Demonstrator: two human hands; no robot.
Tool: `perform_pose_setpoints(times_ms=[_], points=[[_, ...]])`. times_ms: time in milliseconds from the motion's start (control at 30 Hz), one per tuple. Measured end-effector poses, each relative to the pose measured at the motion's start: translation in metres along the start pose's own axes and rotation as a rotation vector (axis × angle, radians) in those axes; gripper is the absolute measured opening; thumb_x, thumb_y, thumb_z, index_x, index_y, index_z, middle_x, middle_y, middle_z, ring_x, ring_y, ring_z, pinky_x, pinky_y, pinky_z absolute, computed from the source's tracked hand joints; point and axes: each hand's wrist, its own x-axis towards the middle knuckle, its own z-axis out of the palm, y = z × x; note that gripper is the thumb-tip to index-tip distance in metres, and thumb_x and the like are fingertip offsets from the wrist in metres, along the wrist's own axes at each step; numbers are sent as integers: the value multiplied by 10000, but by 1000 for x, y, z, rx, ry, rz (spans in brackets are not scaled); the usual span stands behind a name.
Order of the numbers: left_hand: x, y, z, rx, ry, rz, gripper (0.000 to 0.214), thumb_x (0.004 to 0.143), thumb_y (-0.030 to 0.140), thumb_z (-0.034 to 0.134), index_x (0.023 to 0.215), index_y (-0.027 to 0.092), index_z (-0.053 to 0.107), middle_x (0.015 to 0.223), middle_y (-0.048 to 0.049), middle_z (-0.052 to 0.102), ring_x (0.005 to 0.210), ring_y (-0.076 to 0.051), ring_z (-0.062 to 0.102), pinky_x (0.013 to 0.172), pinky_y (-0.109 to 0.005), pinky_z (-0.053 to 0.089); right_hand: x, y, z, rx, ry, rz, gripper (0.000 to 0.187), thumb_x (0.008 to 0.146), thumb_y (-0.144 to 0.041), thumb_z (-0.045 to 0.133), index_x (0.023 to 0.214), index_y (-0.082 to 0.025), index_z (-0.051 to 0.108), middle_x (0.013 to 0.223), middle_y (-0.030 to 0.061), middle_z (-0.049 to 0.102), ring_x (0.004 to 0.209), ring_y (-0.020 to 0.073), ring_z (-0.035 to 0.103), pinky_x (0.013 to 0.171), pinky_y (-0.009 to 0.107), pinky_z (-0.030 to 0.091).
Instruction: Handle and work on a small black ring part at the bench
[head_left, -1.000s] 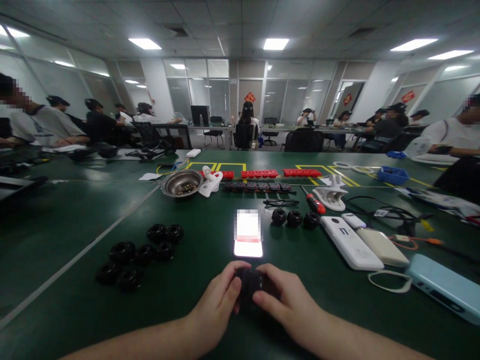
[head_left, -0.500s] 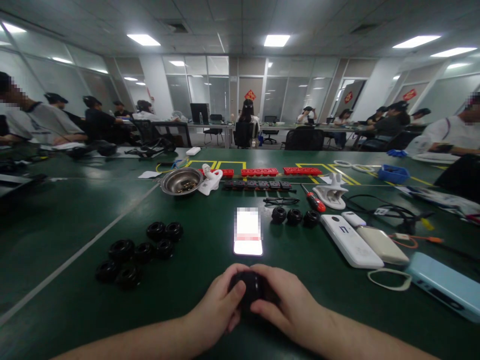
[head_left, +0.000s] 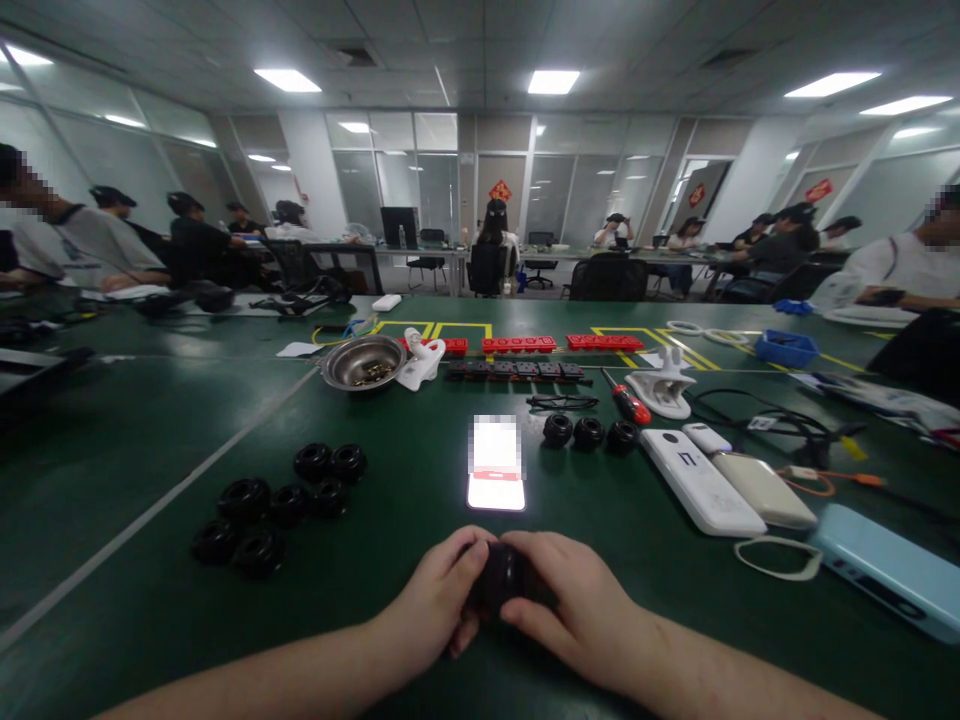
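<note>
A glossy black wheel-shaped part (head_left: 501, 578) is held low over the green table, close in front of me. My left hand (head_left: 442, 590) grips its left side, with the thumb lying across the top. The fingers of my right hand (head_left: 574, 605) curl around its right side. Much of the part is hidden by both hands. Just beyond them lies a lit phone (head_left: 496, 492), its screen partly blurred out. Several similar black wheel-shaped parts (head_left: 287, 505) sit in a loose cluster to the left. Three more (head_left: 589, 433) stand in a row right of the phone.
A metal bowl (head_left: 364, 345) with small brass-coloured pieces stands farther back, near red strips (head_left: 519, 344) and a dark segmented strip (head_left: 517, 372). On the right are a red-handled screwdriver (head_left: 634, 402), a white power bank (head_left: 701, 485), a light-blue device (head_left: 892, 570) and cables. People sit at surrounding tables.
My left thumb and fingers have shifted up and inward on the black part, covering more of its left side. My right hand stays almost in place.
</note>
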Motion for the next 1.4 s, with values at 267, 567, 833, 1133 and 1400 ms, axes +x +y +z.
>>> perform_pose_setpoints(times_ms=[267,567,833,1133,1400], points=[[2,-2,0,-50,40,38,496,657,629,414,832,165,426,468,63,484,261,-33,364,255,-131,262,-3,1,1,-29,133,-40,559,725,-440,530,1170,-154,350,1001,110,544,851,224,527,703,346,448],[3,0,-1,-57,26,-12,509,655,621,406,821,142,448,413,59,477,255,-58,391,254,-149,281,0,2,0,-204,116,-269,365,813,-254,448,1165,-168,403,1058,107,530,917,206,500,768,338,425],[4,-2,-2,-64,-7,-5,468,640,593,464,823,163,437,471,55,505,266,-52,406,267,-154,314,-2,3,-2,-105,152,-24,461,788,-487,408,1076,-130,458,860,98,578,743,206,542,642,342,455],[1,2,-1,-71,-6,1,492,665,587,443,843,130,465,476,27,518,299,-64,441,287,-156,323,1,1,-1,-257,164,-334,374,813,-253,453,1171,-161,395,1108,106,511,1006,216,458,867,377,373],[2,0,-1,-119,38,16,476,646,562,498,874,147,452,492,46,513,306,-58,444,306,-163,363,-1,3,1,-75,151,14,332,816,-410,404,970,-138,516,805,83,570,712,195,525,623,339,454]])
